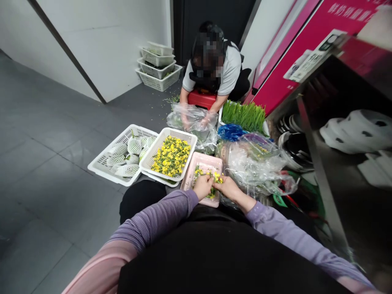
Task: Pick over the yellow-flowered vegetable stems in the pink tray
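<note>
Over a shallow pink tray [208, 159], my left hand [202, 187] and my right hand [228, 188] meet with pinched fingers. Between their fingertips is a small yellow flower [218, 178] with a green stem. More yellow flowers and green bits lie in the tray under my hands, partly hidden by them. Just left of the tray stands a white plastic basket [192, 148] heaped with yellow blossoms [170, 157].
Farther left, a white basket [101, 163] holds vegetables in foam nets [127, 169]. Clear plastic bags [251, 163] lie at right. Opposite, a person [214, 69] handles a plastic bag [196, 126] beside green stalks [243, 116]. Stacked baskets [161, 81] stand behind; a metal shelf [324, 183] edges the right.
</note>
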Motion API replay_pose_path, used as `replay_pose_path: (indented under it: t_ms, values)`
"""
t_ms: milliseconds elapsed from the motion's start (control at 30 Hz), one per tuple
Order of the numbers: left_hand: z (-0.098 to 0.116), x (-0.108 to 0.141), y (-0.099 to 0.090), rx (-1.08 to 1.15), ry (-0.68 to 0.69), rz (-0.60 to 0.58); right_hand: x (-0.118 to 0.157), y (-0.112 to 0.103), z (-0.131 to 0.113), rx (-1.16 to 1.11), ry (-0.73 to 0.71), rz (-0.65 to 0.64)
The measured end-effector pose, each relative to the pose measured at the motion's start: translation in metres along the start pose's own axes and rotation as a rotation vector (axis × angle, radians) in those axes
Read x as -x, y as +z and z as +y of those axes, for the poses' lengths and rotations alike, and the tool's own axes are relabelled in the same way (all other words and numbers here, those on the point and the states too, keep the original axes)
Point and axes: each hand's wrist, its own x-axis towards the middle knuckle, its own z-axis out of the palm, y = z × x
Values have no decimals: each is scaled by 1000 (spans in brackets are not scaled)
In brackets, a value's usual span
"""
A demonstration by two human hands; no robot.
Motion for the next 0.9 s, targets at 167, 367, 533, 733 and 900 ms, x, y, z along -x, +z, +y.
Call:
replay_pose_path:
  t_ms: [167, 367, 533, 733, 900]
  values:
    - [0, -4, -3, -166, 193, 169, 3, -5, -10, -72, 8, -27]
    - [9, -2, -5, 9, 143, 83, 5, -4, -9, -648, 129, -86]
    - [19, 5, -8, 362, 15, -77, -1, -4, -10, -797, 89, -32]
    - [27, 11, -13, 579, -31, -255, -3, -10, -12, -885, 69, 18]
    - [26, 13, -13, 567, -16, -266, 0, -6, -10, -820, -2, 57]
